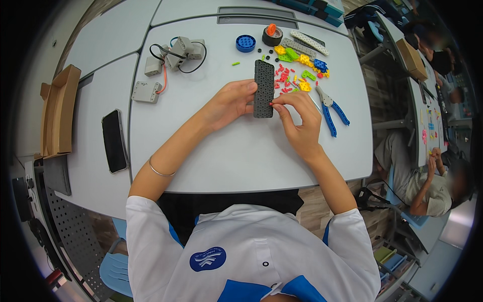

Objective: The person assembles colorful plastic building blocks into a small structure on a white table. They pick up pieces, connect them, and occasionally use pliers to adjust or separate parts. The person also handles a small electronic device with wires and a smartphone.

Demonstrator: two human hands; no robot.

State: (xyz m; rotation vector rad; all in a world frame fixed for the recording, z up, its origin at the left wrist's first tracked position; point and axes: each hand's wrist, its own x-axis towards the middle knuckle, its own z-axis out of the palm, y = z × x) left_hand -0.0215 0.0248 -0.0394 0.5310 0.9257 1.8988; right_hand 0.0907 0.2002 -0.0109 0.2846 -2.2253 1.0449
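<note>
My left hand (232,103) grips a dark grey perforated building plate (264,89) by its left edge, holding it upright over the white table (201,151). Between the thumb and forefinger of my right hand (301,118) is a small red connector peg (272,103), held against the plate's lower right edge. Loose red pegs (285,75) lie just beyond the plate, with yellow pieces (305,86) and green pieces (308,75) among them. To the right of my right hand rest blue-handled pliers (329,108).
Grey electronic blocks with cables (182,50) stand at the back left. A blue wheel (245,43), a black tyre (272,36) and white beams (309,42) lie at the back. A phone (115,141) and an open cardboard box (58,110) are left. Other people sit at a table on the right.
</note>
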